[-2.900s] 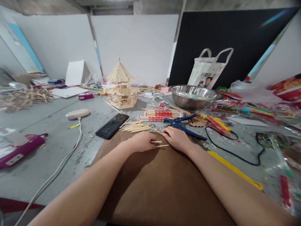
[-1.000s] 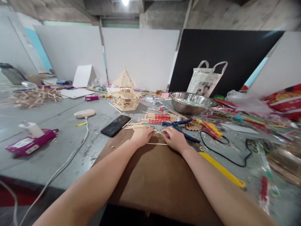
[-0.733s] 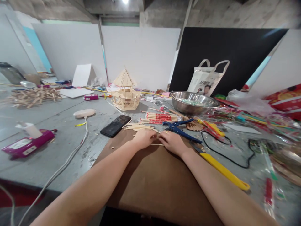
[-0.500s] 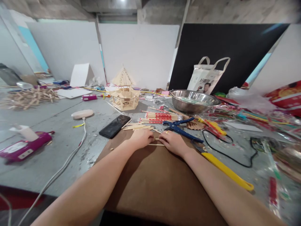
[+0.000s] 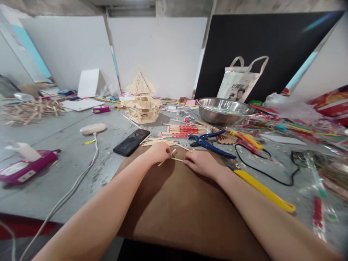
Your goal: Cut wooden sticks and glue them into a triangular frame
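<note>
My left hand (image 5: 157, 152) is curled over the far end of a brown board (image 5: 176, 206) and pinches a short thin wooden stick (image 5: 166, 159) that tilts down to the left. My right hand (image 5: 199, 163) rests beside it, fingers closed on the end of another short wooden stick (image 5: 177, 159) that lies between the two hands. A loose pile of bare wooden sticks (image 5: 157, 142) lies just beyond my left hand. Blue-handled cutters (image 5: 208, 142) lie just past my right hand.
A black phone (image 5: 131, 141) lies left of the board. Behind are a stick pagoda model (image 5: 140, 99), red-wrapped chopsticks (image 5: 185, 131), a steel bowl (image 5: 225, 110), a yellow tool (image 5: 263, 191), a black cable (image 5: 268, 174) and a tote bag (image 5: 241, 79). A magenta tissue pack (image 5: 24, 168) and white cord (image 5: 70, 192) lie left.
The left hand has lifted one stick so it now tilts, where before the sticks lay flat between the hands. The camera has tipped down a little.
</note>
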`<state>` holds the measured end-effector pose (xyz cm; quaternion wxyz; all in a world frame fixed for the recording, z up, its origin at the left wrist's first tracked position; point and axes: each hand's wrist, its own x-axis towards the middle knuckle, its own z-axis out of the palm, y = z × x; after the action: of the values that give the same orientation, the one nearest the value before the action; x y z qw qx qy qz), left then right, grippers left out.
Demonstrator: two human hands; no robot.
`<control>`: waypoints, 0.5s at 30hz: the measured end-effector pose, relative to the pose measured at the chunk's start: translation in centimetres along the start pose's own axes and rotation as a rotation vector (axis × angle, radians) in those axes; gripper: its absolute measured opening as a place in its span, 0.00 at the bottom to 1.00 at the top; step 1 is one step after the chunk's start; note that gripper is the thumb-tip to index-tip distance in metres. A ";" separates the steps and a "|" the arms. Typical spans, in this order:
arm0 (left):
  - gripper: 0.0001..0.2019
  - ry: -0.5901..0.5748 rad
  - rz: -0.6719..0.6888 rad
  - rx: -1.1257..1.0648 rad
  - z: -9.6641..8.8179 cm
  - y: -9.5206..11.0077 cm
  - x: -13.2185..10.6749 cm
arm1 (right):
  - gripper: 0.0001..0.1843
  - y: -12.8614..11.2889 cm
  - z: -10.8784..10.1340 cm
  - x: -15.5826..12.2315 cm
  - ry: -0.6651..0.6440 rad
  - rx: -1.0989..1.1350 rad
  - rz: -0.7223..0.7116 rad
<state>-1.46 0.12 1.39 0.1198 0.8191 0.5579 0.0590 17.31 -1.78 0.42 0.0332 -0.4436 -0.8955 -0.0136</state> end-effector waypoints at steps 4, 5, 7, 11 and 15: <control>0.13 -0.167 -0.110 -0.095 -0.1 0.6 -0.4 | 0.12 0.2 0.2 0.1 0.019 -0.017 0.072; 0.13 -0.202 -0.133 -0.110 -0.1 0.7 -0.5 | 0.12 0.3 0.2 0.1 0.027 -0.019 0.079; 0.14 -0.196 -0.126 -0.093 0.0 0.8 -0.5 | 0.12 0.5 0.3 0.1 0.041 -0.014 0.084; 0.11 -0.033 -0.045 0.054 0.1 0.9 -0.3 | 0.13 0.6 0.3 0.1 0.043 0.003 0.108; 0.13 -0.113 -0.116 0.017 0.1 1.1 -0.4 | 0.12 0.6 0.3 0.1 0.024 0.007 0.119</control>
<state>-0.55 -0.66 1.63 0.1474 0.7882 0.5975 0.0011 17.70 -1.33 0.14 0.0460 -0.4960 -0.8670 -0.0138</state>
